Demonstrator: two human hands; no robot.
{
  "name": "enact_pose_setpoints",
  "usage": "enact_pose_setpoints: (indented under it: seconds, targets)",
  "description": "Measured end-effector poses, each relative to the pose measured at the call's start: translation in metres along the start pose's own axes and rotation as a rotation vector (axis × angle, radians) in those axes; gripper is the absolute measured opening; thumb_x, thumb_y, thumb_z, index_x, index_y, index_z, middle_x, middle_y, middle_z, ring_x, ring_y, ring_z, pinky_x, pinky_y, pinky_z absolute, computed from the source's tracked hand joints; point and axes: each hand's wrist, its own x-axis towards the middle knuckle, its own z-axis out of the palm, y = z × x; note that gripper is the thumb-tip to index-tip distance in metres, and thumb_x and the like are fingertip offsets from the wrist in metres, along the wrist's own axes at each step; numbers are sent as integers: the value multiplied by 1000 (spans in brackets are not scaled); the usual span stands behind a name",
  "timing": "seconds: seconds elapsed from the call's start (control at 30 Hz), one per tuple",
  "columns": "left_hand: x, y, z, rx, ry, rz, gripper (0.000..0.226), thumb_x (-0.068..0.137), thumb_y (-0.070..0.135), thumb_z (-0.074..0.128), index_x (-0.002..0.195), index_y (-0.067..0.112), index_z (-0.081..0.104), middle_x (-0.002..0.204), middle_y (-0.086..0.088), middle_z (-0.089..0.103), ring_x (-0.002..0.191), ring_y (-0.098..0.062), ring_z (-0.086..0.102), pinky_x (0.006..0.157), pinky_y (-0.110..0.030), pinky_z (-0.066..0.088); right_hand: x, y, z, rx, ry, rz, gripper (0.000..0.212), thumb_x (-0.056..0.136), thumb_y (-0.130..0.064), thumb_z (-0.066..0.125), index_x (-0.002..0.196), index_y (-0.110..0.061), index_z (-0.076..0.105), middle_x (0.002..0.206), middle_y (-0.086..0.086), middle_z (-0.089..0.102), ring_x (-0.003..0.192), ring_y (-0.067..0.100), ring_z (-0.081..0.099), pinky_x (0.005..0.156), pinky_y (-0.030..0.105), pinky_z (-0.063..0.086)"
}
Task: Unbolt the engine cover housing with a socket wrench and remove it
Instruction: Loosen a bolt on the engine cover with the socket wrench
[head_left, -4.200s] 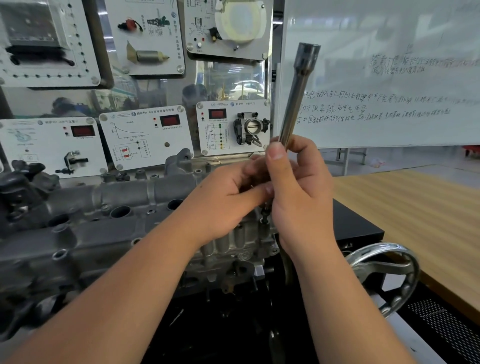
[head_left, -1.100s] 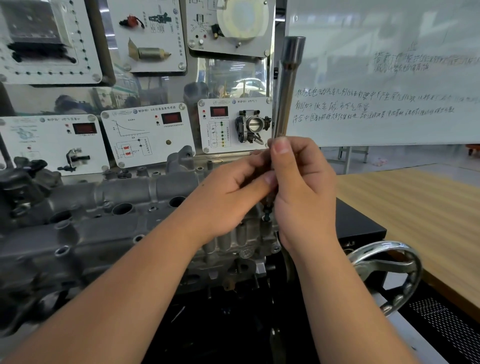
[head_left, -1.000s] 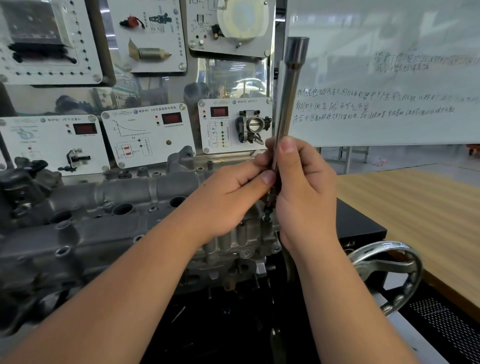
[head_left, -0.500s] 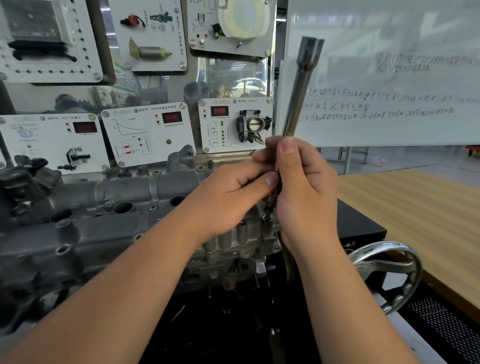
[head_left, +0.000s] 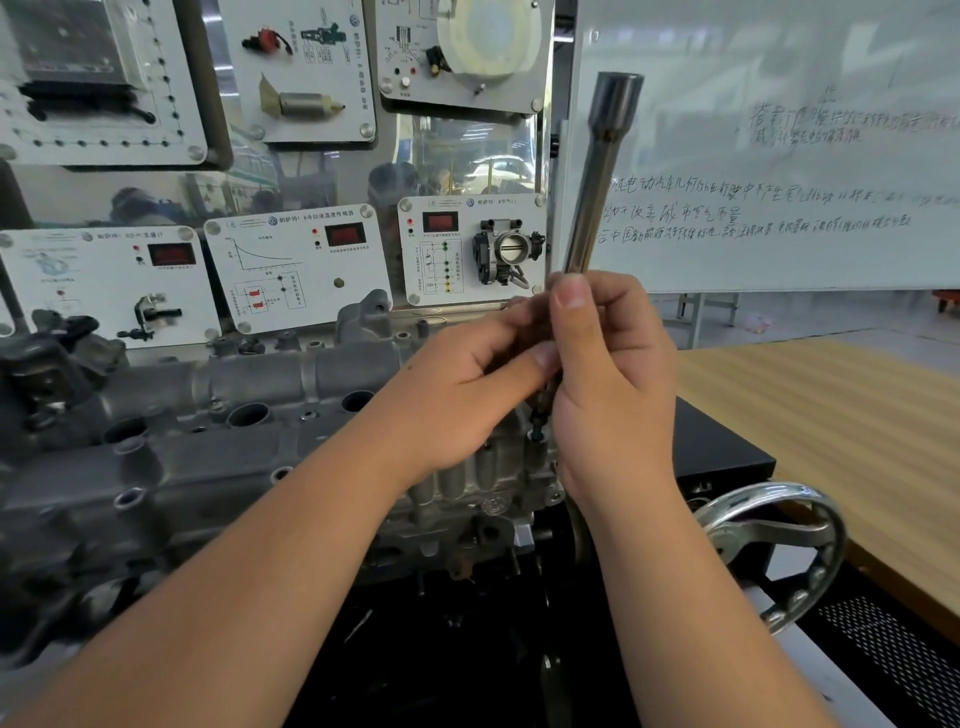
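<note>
The grey cast-aluminium engine cover housing (head_left: 218, 447) lies across the left and centre of our view, seated on the engine on its black stand, with open round ports along its top and its right end tucked under our hands. Over that right end we hold the long steel socket wrench (head_left: 597, 197), a slim tube with a wider socket mouth at the top, standing nearly upright and leaning slightly right. Our right hand (head_left: 613, 384) is wrapped round the lower shaft, thumb pointing up along it; our left hand (head_left: 467, 395) pinches the same shaft from the other side with curled fingers and thumb. Below the hands a small dark tip (head_left: 537, 428) shows just above the housing's edge, apparently a bolt or the tool's lower end; we cannot tell which. We judge we are spinning out one corner bolt by hand, so unbolting is under way and lifting the cover is not yet possible. Next we need to keep the shaft in line with the bolt while twisting. To the right sit a chrome handwheel (head_left: 779, 551) and a wooden tabletop (head_left: 831, 426); white instrument panels (head_left: 296, 270) and a whiteboard (head_left: 779, 156) stand behind.
</note>
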Motion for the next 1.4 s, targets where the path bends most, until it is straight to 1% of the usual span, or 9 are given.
enact_pose_setpoints:
  seconds: [0.1, 0.23, 0.37, 0.47, 0.57, 0.73, 0.9, 1.2, 1.4]
  targets:
    - [-1, 1, -1, 8, -1, -15, 20, 95, 42, 51, 103, 45, 69, 103, 21, 74, 103, 1, 68, 94, -23, 53, 1, -1, -1, -13, -27, 15, 21, 94, -42, 55, 88, -36, 73, 84, -4, 73, 84, 10, 68, 74, 23, 53]
    - [-1, 1, 0, 18, -6, 9, 22, 98, 35, 55, 115, 39, 68, 108, 11, 75, 106, -8, 69, 100, -38, 53, 1, -3, -2, -25, -39, 54, 26, 93, -47, 53, 89, -36, 76, 89, -6, 74, 91, 10, 70, 79, 26, 55]
    - [0, 2, 1, 9, 3, 41, 23, 97, 33, 59, 111, 50, 66, 107, 15, 73, 100, -10, 70, 91, -34, 55, -1, -1, 0, -37, -4, 32, 9, 84, -49, 66, 90, -44, 66, 79, -6, 71, 82, 13, 69, 81, 39, 58]
    - [0, 0, 1, 4, 4, 30, 19, 95, 42, 58, 110, 51, 66, 107, 16, 74, 99, -13, 71, 89, -35, 58, -1, 0, 1, -37, 23, 5, 3, 86, -47, 65, 85, -44, 65, 77, -2, 71, 78, 15, 69, 75, 34, 55]
    - [0, -1, 0, -2, 23, 1, 18, 96, 46, 54, 104, 45, 70, 104, 17, 75, 102, -5, 70, 93, -36, 55, 0, 0, 1, -13, 8, -5, 14, 93, -40, 58, 87, -38, 70, 84, -3, 74, 83, 11, 69, 73, 24, 54]
    - [1, -1, -1, 14, 10, 11, 21, 95, 37, 54, 110, 42, 69, 106, 11, 76, 104, -9, 70, 98, -42, 54, 2, -1, -2, -32, -9, 54, 26, 93, -47, 53, 90, -34, 75, 90, -2, 74, 91, 14, 70, 79, 31, 56]
    - [0, 3, 0, -15, -12, 60, 26, 101, 20, 59, 116, 41, 62, 105, 23, 73, 100, 2, 69, 85, -12, 51, 0, -2, 0, -2, -2, 44, 8, 83, -48, 67, 91, -47, 64, 77, 3, 70, 80, 20, 69, 79, 42, 58]
    - [0, -1, -1, 0, -1, -30, 23, 95, 40, 52, 107, 39, 71, 104, 10, 76, 103, -10, 71, 97, -44, 55, 1, 1, -1, -61, -19, 6, 23, 96, -42, 51, 91, -40, 73, 87, -4, 74, 87, 12, 70, 76, 26, 53]
    - [0, 2, 0, -39, -11, 43, 27, 96, 26, 60, 118, 41, 63, 109, 11, 74, 103, -11, 71, 92, -27, 56, 1, -1, 1, -85, -10, 7, 12, 91, -51, 57, 93, -46, 68, 89, -13, 72, 90, 7, 68, 81, 33, 56]
